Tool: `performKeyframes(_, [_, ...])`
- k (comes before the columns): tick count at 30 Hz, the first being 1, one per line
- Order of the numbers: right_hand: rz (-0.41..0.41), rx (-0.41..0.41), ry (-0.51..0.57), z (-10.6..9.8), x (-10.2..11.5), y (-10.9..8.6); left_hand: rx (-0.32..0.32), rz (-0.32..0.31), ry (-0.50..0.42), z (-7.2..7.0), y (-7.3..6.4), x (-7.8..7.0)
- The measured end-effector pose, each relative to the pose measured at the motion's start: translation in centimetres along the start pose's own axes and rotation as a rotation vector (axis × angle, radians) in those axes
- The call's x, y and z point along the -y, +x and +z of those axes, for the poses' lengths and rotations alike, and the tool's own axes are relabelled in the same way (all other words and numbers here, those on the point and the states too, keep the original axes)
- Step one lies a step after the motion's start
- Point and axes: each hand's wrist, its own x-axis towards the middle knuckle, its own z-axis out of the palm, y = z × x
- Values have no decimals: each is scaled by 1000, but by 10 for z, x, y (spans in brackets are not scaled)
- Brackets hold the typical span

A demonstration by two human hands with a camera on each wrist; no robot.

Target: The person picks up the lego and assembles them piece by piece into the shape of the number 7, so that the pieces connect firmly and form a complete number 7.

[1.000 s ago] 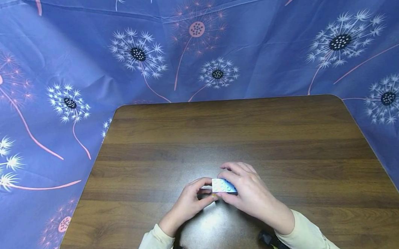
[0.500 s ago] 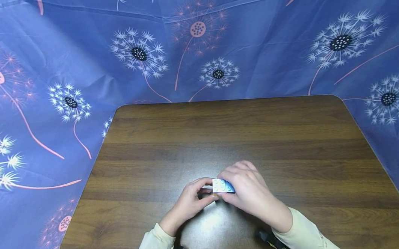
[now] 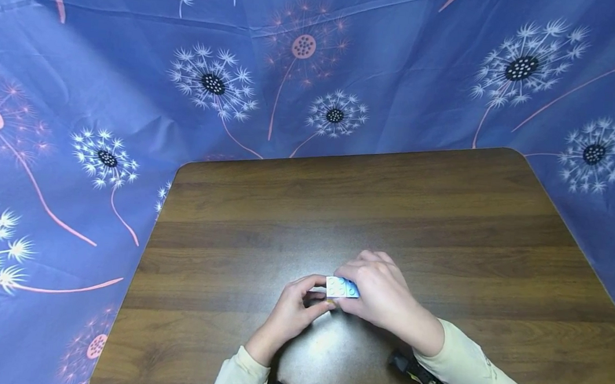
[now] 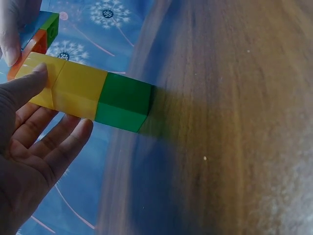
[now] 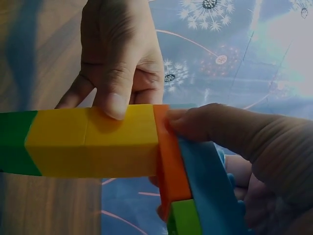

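Note:
Both hands meet on one stack of joined toy building bricks above the table. My left hand (image 3: 293,308) pinches the yellow bricks (image 4: 78,88), thumb on one side and fingers on the other. Beyond them a dark green brick (image 4: 124,102) forms the far end, over the tabletop. My right hand (image 3: 385,297) grips the other end, its thumb against the orange brick (image 5: 172,166) and the blue brick (image 5: 210,181). Joined to the orange one is a light green brick (image 5: 186,218). Studs of the blue brick face up in the head view; the right fingertips are partly hidden.
The brown wooden table (image 3: 338,205) stretches away beyond both hands. A blue dandelion-print cloth (image 3: 135,90) hangs behind and to its left. Dark wrist devices (image 3: 413,368) sit under the sleeves.
The right hand has shifted slightly left, and its raised fingers have drawn in closer around the bricks. My left hand and the stack stay almost where they were.

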Motion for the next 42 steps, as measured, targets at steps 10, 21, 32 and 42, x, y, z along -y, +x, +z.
performKeyframes(10, [2,-64,31,10,-4,-10,13,27,24,-2,1,-22])
performKeyframes(21, [61,-48,118,4,-13,-20,11,45,54,-5,2,-37])
performKeyframes(32, [64,-28,156,2,-14,-22,11,30,84,-5,2,-37])
performKeyframes(42, [72,6,176,4,-13,-24,7,32,105,-3,2,-41])
